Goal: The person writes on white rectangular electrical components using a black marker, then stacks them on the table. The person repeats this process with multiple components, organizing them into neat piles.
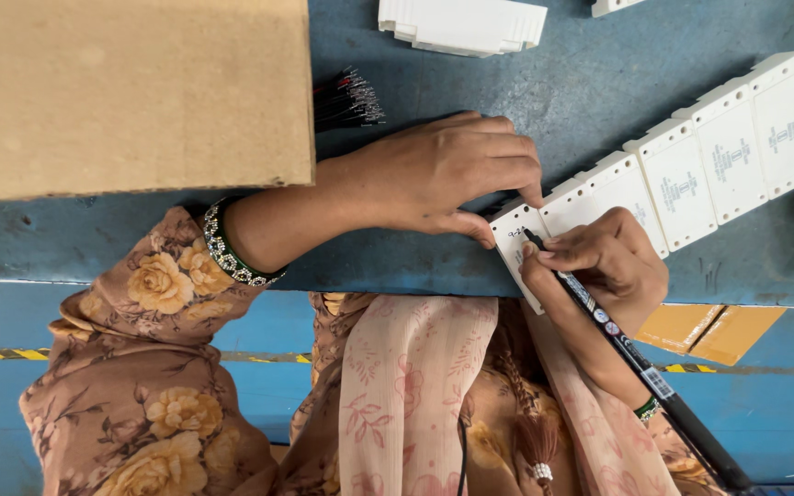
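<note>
writing on the nearest white plastic module (518, 241), my right hand (604, 266) is closed around a black marker (636, 354), its tip resting on the label face where a few strokes already show. my left hand (443, 170) sits at about ten o'clock from the module, fingertips and thumb pinching its near corner to pin it flat on the blue-grey table (553, 83). the two hands are close together, almost touching over the piece

the module looks like a rigid moulded box, light and smooth, i judge, so it would skate under the pen unless held; its edges and ribbed ends seem the safest places to grip, keeping fingers off the fresh ink

it is the first in a diagonal row of matching white modules (728, 152) running off toward two o'clock, each touching the next. another ribbed white unit (461, 23) lies at twelve o'clock. a bundle of thin wires (346, 99) with bare ends sits at eleven o'clock, poking out from under a flat brown cardboard sheet (130, 92) at ten o'clock. the table surface is scuffed and matte
</note>
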